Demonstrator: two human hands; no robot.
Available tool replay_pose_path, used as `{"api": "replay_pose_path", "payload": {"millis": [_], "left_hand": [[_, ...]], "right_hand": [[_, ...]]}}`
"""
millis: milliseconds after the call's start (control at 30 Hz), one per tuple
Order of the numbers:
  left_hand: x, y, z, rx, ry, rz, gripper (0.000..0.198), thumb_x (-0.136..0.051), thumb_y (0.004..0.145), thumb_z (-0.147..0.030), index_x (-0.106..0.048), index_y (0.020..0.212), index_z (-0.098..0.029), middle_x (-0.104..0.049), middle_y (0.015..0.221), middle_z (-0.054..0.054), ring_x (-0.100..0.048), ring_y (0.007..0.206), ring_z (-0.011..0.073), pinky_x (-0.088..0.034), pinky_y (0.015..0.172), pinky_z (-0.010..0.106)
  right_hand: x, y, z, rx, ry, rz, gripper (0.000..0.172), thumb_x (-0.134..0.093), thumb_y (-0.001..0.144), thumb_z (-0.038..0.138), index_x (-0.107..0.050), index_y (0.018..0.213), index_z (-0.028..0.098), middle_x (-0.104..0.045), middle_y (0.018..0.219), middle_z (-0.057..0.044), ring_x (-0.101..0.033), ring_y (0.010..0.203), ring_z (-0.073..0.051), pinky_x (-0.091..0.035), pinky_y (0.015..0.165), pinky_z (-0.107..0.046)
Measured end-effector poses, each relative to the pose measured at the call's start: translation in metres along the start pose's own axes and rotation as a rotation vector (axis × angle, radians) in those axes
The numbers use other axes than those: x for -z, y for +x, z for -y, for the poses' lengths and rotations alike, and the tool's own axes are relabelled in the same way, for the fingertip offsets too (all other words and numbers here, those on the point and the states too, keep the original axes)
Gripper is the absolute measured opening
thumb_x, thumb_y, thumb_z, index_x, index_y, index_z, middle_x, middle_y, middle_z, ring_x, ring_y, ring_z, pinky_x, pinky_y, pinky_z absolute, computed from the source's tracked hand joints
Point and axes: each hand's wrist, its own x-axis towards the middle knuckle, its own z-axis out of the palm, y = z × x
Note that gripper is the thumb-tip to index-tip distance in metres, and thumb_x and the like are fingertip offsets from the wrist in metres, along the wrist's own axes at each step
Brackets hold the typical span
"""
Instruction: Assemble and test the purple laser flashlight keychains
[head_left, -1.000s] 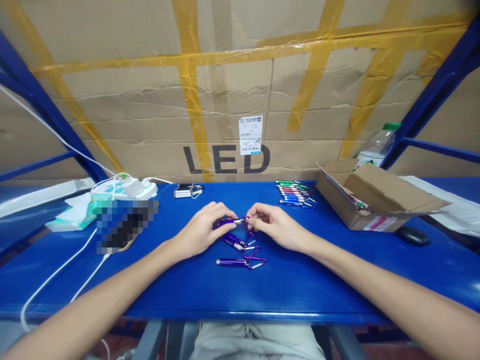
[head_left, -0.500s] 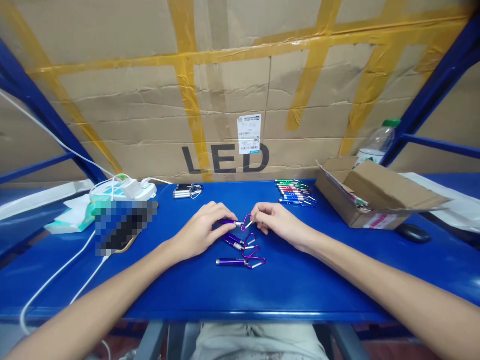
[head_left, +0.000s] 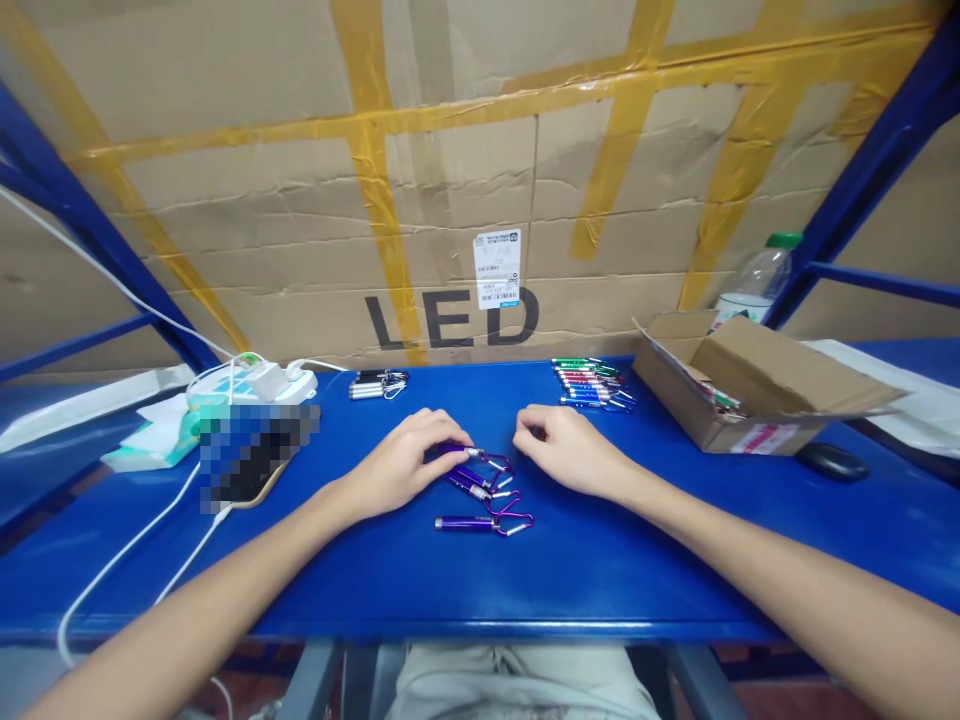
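The left hand (head_left: 411,458), palm down, pinches a purple penlight (head_left: 472,452) low over the blue table (head_left: 360,590) — the right hand (head_left: 566,450) is curled, any hold impossible to tell, now drawn clear of the penlight's clip (head_left: 493,462) it touched earlier.

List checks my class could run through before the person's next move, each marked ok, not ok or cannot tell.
1. Left hand gripping a purple penlight: ok.
2. Right hand apart from the purple clips: ok.
3. Purple penlights all parallel: not ok; the nearest penlight lies level, the middle ones slant.
4. Upper purple clips untangled: cannot tell; they overlap in view.
5. Cardboard box open: ok.
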Motion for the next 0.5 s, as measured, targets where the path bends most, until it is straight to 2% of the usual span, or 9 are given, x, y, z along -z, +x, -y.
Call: {"api": "replay_pose_path", "payload": {"millis": [67,167,233,300,367,467,500], "left_hand": [[0.000,0.000,0.000,0.007,-0.027,0.040,0.024,-0.056,0.111,-0.039,-0.073,0.121,-0.025,-0.075,0.118,0.006,-0.066,0.112,0.0228,-0.047,0.105,0.039],[0.000,0.000,0.001,0.025,-0.037,0.081,0.026,-0.055,0.111,-0.040,-0.073,0.124,-0.026,-0.074,0.119,0.006,-0.065,0.115,0.0236,-0.048,0.106,0.040],[0.002,-0.002,0.000,0.043,-0.040,0.101,0.028,-0.054,0.112,-0.041,-0.072,0.127,-0.027,-0.072,0.122,0.006,-0.064,0.117,0.0240,-0.048,0.107,0.040],[0.005,-0.003,-0.001,0.059,-0.050,0.135,0.031,-0.057,0.109,-0.046,-0.071,0.130,-0.028,-0.070,0.125,0.006,-0.062,0.120,0.0249,-0.048,0.108,0.041],[0.009,-0.005,-0.005,0.070,-0.061,0.178,0.044,-0.070,0.100,-0.056,-0.068,0.134,-0.028,-0.068,0.129,0.007,-0.060,0.122,0.0272,-0.048,0.109,0.044],[0.011,-0.006,-0.012,0.069,-0.060,0.229,0.080,-0.090,0.076,-0.065,-0.062,0.141,-0.029,-0.064,0.136,0.008,-0.056,0.126,0.0310,-0.047,0.110,0.047],[0.011,-0.007,-0.013,0.066,-0.060,0.236,0.082,-0.092,0.073,-0.065,-0.061,0.141,-0.029,-0.063,0.137,0.008,-0.056,0.126,0.0312,-0.047,0.110,0.047]], "right_hand": [[0.001,-0.003,-0.001,0.098,-0.073,-0.002,0.023,-0.056,0.099,0.020,-0.061,0.076,0.021,-0.065,0.085,-0.002,-0.056,0.077,-0.018,-0.039,0.074,-0.033],[0.000,-0.006,-0.004,0.301,-0.026,0.070,0.007,-0.062,0.103,0.026,-0.066,0.099,0.022,-0.066,0.104,-0.005,-0.060,0.099,-0.022,-0.045,0.090,-0.035],[-0.001,-0.008,-0.006,0.380,-0.015,0.147,0.009,-0.065,0.104,0.030,-0.066,0.110,0.023,-0.066,0.112,-0.006,-0.059,0.109,-0.024,-0.045,0.097,-0.037],[-0.003,-0.009,-0.006,0.408,-0.049,0.200,0.011,-0.065,0.105,0.032,-0.065,0.111,0.023,-0.066,0.112,-0.006,-0.058,0.109,-0.026,-0.045,0.096,-0.039],[-0.003,-0.008,-0.007,0.429,-0.096,0.220,0.009,-0.064,0.106,0.031,-0.064,0.107,0.023,-0.067,0.108,-0.005,-0.057,0.103,-0.025,-0.044,0.093,-0.039],[-0.002,-0.007,-0.008,0.433,-0.131,0.216,0.008,-0.063,0.107,0.028,-0.063,0.101,0.022,-0.067,0.102,-0.004,-0.056,0.096,-0.024,-0.044,0.091,-0.040],[-0.001,-0.007,-0.008,0.427,-0.132,0.209,0.009,-0.062,0.107,0.028,-0.062,0.101,0.023,-0.067,0.101,-0.004,-0.056,0.095,-0.024,-0.044,0.091,-0.040]]}}
